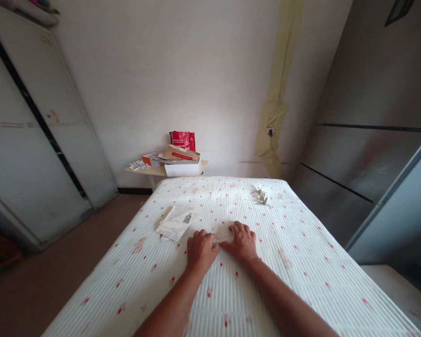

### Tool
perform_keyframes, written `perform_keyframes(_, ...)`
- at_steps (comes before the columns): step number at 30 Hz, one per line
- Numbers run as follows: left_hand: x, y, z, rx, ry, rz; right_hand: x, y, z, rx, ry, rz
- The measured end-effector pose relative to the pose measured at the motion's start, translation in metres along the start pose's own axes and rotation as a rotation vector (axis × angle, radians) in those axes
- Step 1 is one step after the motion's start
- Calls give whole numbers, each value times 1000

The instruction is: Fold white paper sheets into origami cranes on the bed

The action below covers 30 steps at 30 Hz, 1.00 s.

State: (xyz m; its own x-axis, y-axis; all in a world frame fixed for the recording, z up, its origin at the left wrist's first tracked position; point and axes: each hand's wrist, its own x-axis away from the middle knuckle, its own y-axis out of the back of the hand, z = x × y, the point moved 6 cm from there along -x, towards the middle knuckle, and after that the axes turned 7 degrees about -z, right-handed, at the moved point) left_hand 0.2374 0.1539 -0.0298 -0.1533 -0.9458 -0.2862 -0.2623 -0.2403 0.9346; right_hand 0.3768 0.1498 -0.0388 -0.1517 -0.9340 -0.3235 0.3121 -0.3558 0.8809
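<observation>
The person's forearms (168, 304) lay nearest, reaching forward from the bottom edge over a white ribbed cover (133, 281) dotted with small red flowers. At their ends, the left hand (201, 248) gripped the left end of a strip of printed paper (223, 236), thumb and forefinger closed on it, while the right hand (243, 241) held the right end with its fingers bent. The strip sat flat on the cover between the two hands, its middle showing. Just beyond the left hand, to its left, lay a stack of printed sheets (175, 222); farther off on the right was a small heap of pale pieces (261, 194), too small to make out. Behind the far edge, a side table (154, 171) carried a white box (182, 169) and a red bag (184, 139) near the wall (182, 70).
</observation>
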Motion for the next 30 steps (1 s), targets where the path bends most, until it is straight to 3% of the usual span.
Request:
perform_keyframes(18,-1,-5,4,17,-16,-52,-13,3,-30,-170,-21,94)
perform_keyframes(25,-1,-3,3,-1,9,-3,-21,1,-48,-230,20,5)
perform_keyframes(30,-1,-4,3,-10,12,-12,-19,24,-40,-335,57,-171)
